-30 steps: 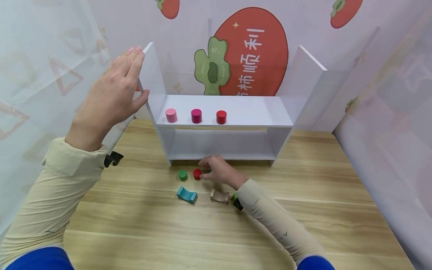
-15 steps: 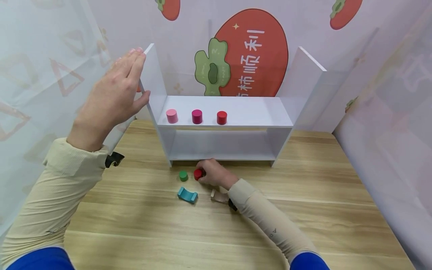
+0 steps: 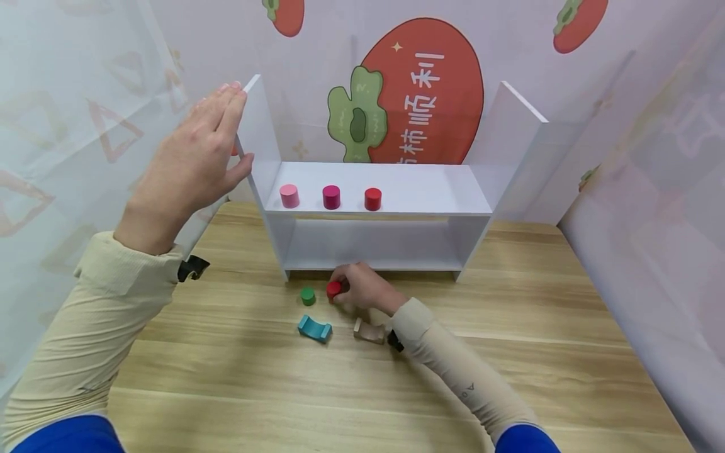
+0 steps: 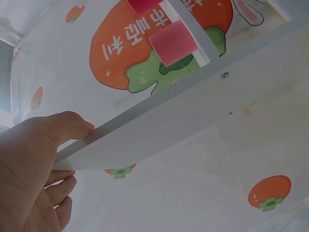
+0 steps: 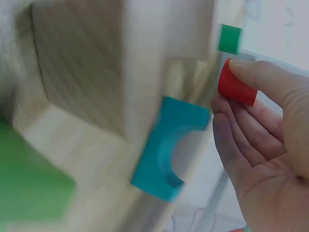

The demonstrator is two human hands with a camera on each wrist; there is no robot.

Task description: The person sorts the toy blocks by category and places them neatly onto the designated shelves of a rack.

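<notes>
My left hand (image 3: 189, 157) holds the upper left side panel (image 3: 259, 132) of a white two-tier shelf (image 3: 379, 212). In the left wrist view the thumb lies on one face of the panel and the fingers on the other. In front of the shelf my right hand (image 3: 365, 288) pinches a small red cylinder block (image 5: 236, 84) between thumb and fingers; it looks just off the table. Left of it stands a green cylinder (image 3: 308, 296). Nearer me lie a teal curved block (image 3: 314, 328) and a tan curved block (image 3: 369, 331).
On the shelf's upper board stand a pink cylinder (image 3: 289, 195), a magenta cylinder (image 3: 331, 197) and a red cylinder (image 3: 372, 199). A blurred green block (image 5: 29, 179) shows in the right wrist view. Patterned cloth surrounds the wooden table (image 3: 272, 396).
My right hand moved left to the red cylinder on the table, took hold of it and raised it slightly. The left hand stays on the panel.
</notes>
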